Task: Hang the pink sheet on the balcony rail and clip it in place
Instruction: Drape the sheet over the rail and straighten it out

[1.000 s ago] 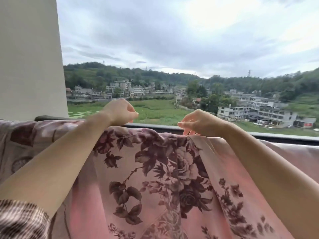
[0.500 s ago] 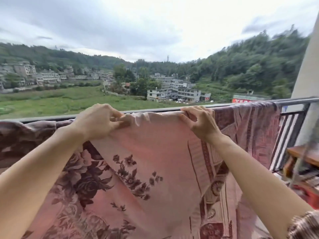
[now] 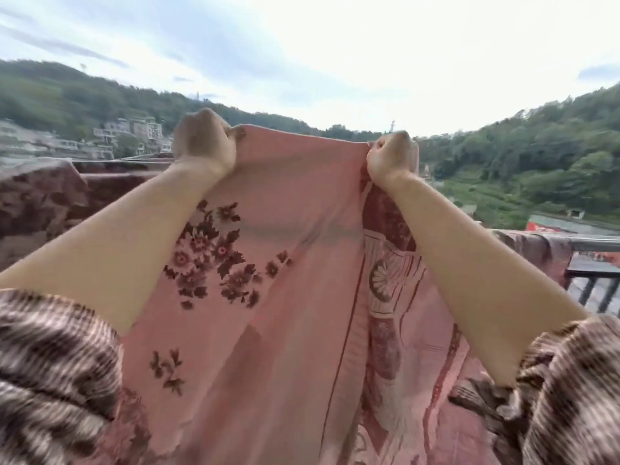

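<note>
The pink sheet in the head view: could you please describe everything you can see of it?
The pink sheet looks like soft woven cloth, salmon pink with dark maroon flower sprays and a maroon patterned border band towards the right. Its top edge is held up, stretched between the left hand and the right hand, both gripping it in fists, and it hangs down towards the person. Similar cloth, seemingly more of it, drapes over the balcony rail at both sides.

Wooded hills (image 3: 536, 146) under pale cloudy sky (image 3: 302, 45) — pale buildings (image 3: 134, 129) left, a red sign (image 3: 543, 227) right.
</note>
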Tool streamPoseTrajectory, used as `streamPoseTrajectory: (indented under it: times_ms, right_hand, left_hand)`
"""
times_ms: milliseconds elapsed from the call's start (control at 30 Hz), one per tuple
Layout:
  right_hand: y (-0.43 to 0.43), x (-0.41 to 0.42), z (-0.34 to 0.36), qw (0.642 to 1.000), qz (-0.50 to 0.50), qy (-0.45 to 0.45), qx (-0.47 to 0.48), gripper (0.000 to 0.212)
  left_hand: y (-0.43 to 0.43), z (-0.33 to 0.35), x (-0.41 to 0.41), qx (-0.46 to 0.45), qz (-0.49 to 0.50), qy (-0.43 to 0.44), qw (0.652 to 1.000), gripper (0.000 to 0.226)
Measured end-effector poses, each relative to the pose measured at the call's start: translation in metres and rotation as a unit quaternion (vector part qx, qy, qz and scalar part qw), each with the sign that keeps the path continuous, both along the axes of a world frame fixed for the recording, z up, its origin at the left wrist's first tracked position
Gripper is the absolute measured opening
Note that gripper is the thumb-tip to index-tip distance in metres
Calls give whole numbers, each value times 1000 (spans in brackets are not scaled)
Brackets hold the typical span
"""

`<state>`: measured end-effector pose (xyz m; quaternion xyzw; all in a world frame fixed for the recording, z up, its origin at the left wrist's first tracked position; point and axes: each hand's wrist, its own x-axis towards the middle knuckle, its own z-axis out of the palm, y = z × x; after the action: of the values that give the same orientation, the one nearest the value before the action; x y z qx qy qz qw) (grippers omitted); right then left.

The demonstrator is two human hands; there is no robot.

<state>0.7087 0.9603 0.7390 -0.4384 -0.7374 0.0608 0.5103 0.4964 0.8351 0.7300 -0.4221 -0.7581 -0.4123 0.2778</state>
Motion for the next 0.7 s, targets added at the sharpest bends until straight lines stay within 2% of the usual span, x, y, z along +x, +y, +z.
streamPoseTrajectory:
  times_ms: [33,67,133,167,200,300,400,467,533,600,700]
  right_hand:
    - [7,1,-6,998,34,-41,-35,25]
    - [10,4,-16,986,83,-114,-90,21]
    - [13,16,-34,920,148,-304,-198,51]
    - [14,23,-41,898,159,-362,-194,53]
    - [17,31,-45,900,173,-368,-157,48]
    - [21,60,-48,949,220,-216,-67,32]
    - [29,105,-63,978,181,-95,46,22]
    - [38,144,-80,989,115,-14,89,21]
    - [54,186,-97,993,26,74,83,20]
    - [70,226,-112,989,-54,134,38,21]
    - [94,271,-131,974,-131,170,-71,43]
  left_hand:
    - [3,-8,2,-42,-4,-12,999,32]
    - [6,-20,6,-128,-7,-35,991,31]
    - [5,-42,13,-321,-6,-118,940,42]
    - [2,-46,17,-363,-4,-143,921,49]
    - [0,-45,22,-367,-5,-142,919,50]
    - [1,-36,57,-320,-47,-94,942,40]
    - [15,-41,117,-269,-135,-81,950,45]
    - [31,-52,152,-248,-156,-44,955,51]
    - [47,-61,180,-241,-129,0,962,56]
    - [63,-69,203,-235,-80,30,968,54]
    - [81,-75,229,-216,-32,37,975,50]
